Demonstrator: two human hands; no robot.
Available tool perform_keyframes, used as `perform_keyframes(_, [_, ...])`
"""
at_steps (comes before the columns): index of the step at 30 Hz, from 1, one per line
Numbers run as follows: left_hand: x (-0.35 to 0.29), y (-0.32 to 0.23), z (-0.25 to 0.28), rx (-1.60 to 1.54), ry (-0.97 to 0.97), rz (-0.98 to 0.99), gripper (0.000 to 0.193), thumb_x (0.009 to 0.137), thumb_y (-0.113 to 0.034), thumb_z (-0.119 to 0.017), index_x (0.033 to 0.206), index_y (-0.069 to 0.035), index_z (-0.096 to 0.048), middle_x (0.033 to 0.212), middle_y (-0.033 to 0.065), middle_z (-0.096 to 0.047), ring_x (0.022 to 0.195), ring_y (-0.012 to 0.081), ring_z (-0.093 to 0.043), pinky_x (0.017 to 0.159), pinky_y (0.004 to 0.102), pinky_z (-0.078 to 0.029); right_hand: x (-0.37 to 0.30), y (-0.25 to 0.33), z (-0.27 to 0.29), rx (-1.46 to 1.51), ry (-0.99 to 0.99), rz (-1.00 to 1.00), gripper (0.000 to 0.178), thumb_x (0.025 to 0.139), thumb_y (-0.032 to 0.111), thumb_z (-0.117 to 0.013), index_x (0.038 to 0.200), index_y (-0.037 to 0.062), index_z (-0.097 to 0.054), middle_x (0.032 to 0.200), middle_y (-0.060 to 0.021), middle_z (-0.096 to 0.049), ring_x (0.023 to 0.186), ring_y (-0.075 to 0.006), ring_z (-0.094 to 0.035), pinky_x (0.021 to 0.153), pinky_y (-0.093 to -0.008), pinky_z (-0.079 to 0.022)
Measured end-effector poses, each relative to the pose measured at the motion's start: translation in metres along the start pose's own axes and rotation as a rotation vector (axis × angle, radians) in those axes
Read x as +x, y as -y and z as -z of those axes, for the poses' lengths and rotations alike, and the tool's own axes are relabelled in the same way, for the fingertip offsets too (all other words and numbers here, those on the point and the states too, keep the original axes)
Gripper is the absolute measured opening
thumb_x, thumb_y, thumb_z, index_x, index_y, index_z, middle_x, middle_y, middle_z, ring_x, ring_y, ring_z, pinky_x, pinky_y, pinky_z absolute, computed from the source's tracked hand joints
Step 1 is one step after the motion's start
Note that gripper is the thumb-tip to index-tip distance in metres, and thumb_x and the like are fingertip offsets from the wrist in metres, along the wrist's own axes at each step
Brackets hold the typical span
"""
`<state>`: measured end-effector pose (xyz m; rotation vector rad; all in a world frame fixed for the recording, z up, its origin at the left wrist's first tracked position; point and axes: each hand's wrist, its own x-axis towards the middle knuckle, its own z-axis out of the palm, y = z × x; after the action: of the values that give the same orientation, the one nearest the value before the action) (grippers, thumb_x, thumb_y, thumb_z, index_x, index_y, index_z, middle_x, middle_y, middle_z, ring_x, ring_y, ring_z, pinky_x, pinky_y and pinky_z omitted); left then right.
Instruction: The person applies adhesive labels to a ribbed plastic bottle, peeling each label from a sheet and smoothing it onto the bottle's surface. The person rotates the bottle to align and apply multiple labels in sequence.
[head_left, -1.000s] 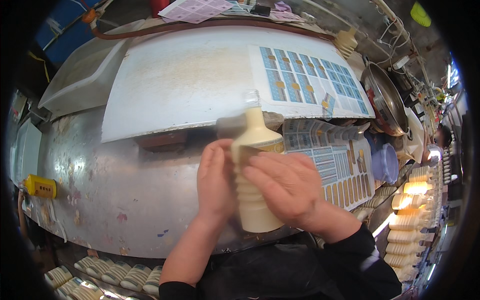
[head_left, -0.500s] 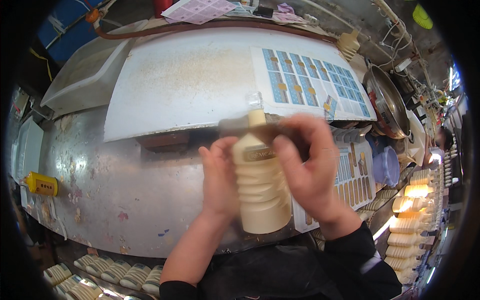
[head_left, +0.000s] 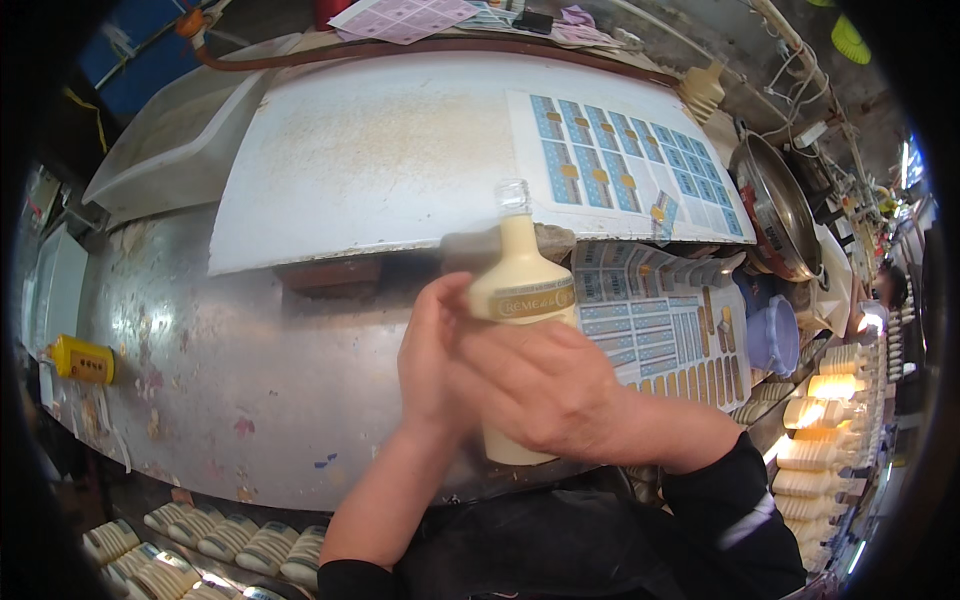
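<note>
A cream-coloured bottle (head_left: 519, 262) with a clear glass mouth stands upright before me, a brown label strip round its shoulder. My left hand (head_left: 428, 365) is curled along the bottle's left side, holding it. Across the ribbed front lies my right hand (head_left: 555, 390), its fingers stretched flat toward the left hand and covering most of the body. Right of the bottle, a sheet of blue and brown label stickers (head_left: 655, 350) lies on the metal bench, partly behind my right forearm. Another sticker sheet (head_left: 590, 165) rests on the white board (head_left: 380, 150) beyond.
A yellow bottle (head_left: 85, 359) lies at the bench's left. A pale plastic tub (head_left: 140, 180) stands far left. At the right are a metal pan (head_left: 775, 205) and a purple bucket (head_left: 774, 338). Rows of cream bottles fill the right side (head_left: 812, 455) and lower left (head_left: 230, 538).
My right hand has come from the bottle's upper right, down and leftward across its front. The left hand still holds the bottle, whose brown strip now shows more fully.
</note>
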<state>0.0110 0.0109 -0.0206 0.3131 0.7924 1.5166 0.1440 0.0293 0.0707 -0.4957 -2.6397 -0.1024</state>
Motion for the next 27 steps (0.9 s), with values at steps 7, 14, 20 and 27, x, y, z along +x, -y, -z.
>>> perform_keyframes(7, [-0.004,-0.005,-0.002,-0.082,-0.026,0.02,0.061,0.112,-0.053,-0.025,0.13,-0.004,-0.056,0.122,0.008,-0.062,0.115,0.0203,-0.06,0.106,0.0353,-0.045,0.023,-0.037,0.002,0.562,-0.485,-0.684,0.035,0.092,-0.008,-0.054,0.125,0.0003,-0.048,0.111,-0.0108,-0.063,0.102,-0.0144,-0.063,0.09,-0.0308,-0.054])
perform_keyframes(14, [-0.009,-0.009,-0.021,0.03,-0.028,-0.003,0.066,0.11,-0.058,-0.024,0.132,-0.004,-0.055,0.122,0.0068,-0.061,0.11,0.0181,-0.059,0.1,0.0348,-0.047,0.026,-0.031,-0.033,0.236,-0.278,-0.581,0.039,0.09,0.003,-0.055,0.128,0.0021,-0.048,0.119,-0.0227,-0.057,0.11,-0.0432,-0.057,0.095,-0.0483,-0.047])
perform_keyframes(20, [-0.009,-0.009,-0.024,0.087,-0.005,-0.015,0.068,0.109,-0.063,-0.025,0.135,-0.005,-0.051,0.122,0.0077,-0.062,0.111,0.0183,-0.059,0.099,0.0339,-0.048,0.0,-0.047,-0.013,0.456,-0.355,-0.805,0.039,0.093,0.004,-0.053,0.132,0.0003,-0.047,0.125,-0.0223,-0.055,0.118,-0.0402,-0.057,0.102,-0.0469,-0.046])
perform_keyframes(27, [-0.009,-0.01,-0.031,0.295,-0.001,-0.05,0.07,0.107,-0.067,-0.022,0.138,-0.009,-0.046,0.134,0.0094,-0.055,0.122,0.0197,-0.055,0.107,0.0369,-0.045,0.019,-0.033,-0.026,0.431,-0.37,-0.554,0.043,0.093,0.003,-0.057,0.133,-0.0005,-0.044,0.125,-0.024,-0.05,0.111,-0.0423,-0.058,0.094,-0.0474,-0.049])
